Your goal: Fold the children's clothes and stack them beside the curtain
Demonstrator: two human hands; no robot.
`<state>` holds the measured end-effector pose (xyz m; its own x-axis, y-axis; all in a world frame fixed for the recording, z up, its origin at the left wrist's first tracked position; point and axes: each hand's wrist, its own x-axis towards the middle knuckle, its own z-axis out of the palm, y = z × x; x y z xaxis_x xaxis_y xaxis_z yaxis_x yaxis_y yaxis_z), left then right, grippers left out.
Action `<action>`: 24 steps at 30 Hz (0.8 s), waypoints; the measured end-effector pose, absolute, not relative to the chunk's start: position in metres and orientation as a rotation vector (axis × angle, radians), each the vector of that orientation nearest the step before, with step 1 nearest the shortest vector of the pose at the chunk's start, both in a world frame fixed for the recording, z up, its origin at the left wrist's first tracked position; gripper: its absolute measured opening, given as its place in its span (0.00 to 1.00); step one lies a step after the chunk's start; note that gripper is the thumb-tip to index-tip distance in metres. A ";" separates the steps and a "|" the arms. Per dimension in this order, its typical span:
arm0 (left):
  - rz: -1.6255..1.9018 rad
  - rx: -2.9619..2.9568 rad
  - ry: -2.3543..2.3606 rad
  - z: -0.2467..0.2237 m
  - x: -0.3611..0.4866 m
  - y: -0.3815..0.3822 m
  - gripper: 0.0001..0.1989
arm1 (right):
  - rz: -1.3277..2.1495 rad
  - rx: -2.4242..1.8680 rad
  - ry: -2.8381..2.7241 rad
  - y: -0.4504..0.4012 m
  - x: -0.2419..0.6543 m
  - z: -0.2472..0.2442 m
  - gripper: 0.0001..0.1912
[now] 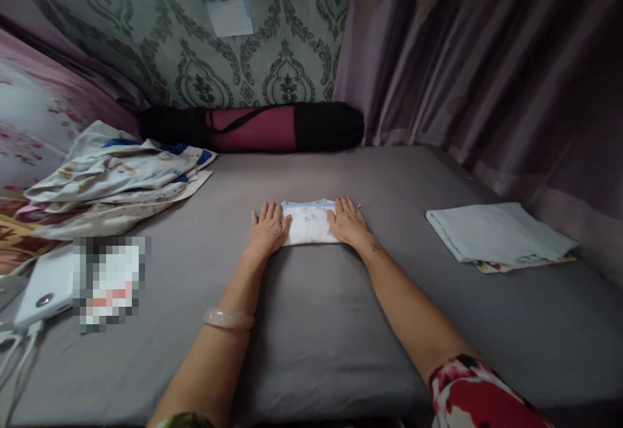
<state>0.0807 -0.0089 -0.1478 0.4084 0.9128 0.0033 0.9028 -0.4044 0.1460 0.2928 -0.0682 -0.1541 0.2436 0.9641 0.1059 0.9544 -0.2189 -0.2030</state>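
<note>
A white cloth [310,223] with a pale blue edge and small prints lies folded into a flat rectangle on the grey sheet. My left hand [270,225] rests flat on its left end, fingers stretched out away from me. On the right end lies my right hand [347,222], palm down with the fingers extended. Neither hand grips the cloth; both press on it from above. A pale bangle [228,318] circles my left forearm.
Loose clothes [121,175] are heaped at the left, above a white device [48,282] with cables. Folded pale cloths [501,233] lie at the right. A black and dark red long bag [253,128] stretches along the patterned wall.
</note>
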 end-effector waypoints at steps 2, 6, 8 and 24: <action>0.118 2.519 1.631 -0.144 0.080 -0.007 0.31 | 0.073 -2.274 -1.799 -0.066 0.296 -0.153 0.28; 0.087 2.548 1.523 -0.133 0.074 0.014 0.25 | 0.104 -2.255 -1.806 -0.061 0.304 -0.148 0.22; 0.019 2.548 1.416 -0.125 0.070 0.032 0.23 | 0.115 -2.258 -1.815 -0.059 0.307 -0.146 0.20; -0.281 2.225 1.313 -0.075 0.075 0.094 0.23 | 0.084 -2.172 -1.793 -0.051 0.323 -0.144 0.21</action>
